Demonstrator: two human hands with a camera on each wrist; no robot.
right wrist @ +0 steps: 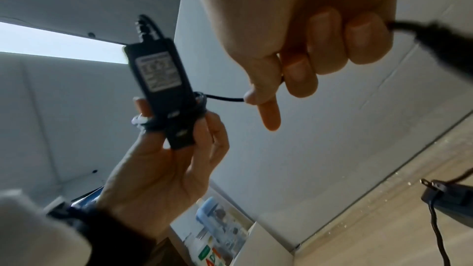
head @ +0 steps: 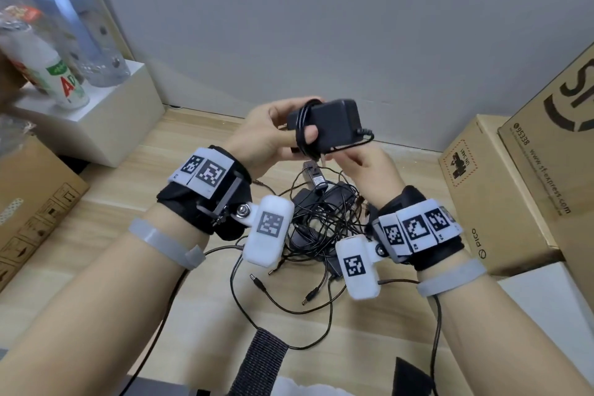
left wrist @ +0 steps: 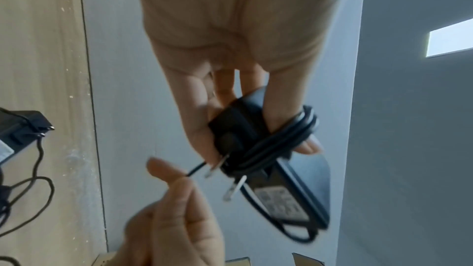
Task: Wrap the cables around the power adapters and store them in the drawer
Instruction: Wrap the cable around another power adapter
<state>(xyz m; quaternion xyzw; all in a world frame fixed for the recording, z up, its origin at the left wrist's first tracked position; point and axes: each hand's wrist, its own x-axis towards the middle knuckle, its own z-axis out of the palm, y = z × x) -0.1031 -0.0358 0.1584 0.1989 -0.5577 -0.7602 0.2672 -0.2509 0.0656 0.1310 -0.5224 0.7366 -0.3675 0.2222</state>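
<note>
Up at centre frame, the left hand has its grip curled round a black power adapter, thumb pinning the cable coils wound about its body. Just below right, the right hand pinches the cable's loose end between thumb and forefinger. Lower centre, a tangle of adapters and cables lies on the wooden tabletop, between cardboard boxes at right and bottles at upper left.

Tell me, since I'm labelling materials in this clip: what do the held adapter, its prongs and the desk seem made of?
The power adapter looks like matte black moulded plastic, with soft glare and a printed label. Its prongs seem bright metal, flat and shiny. The desk shows pale wood grain; whether laminate or solid wood I cannot tell.
</note>
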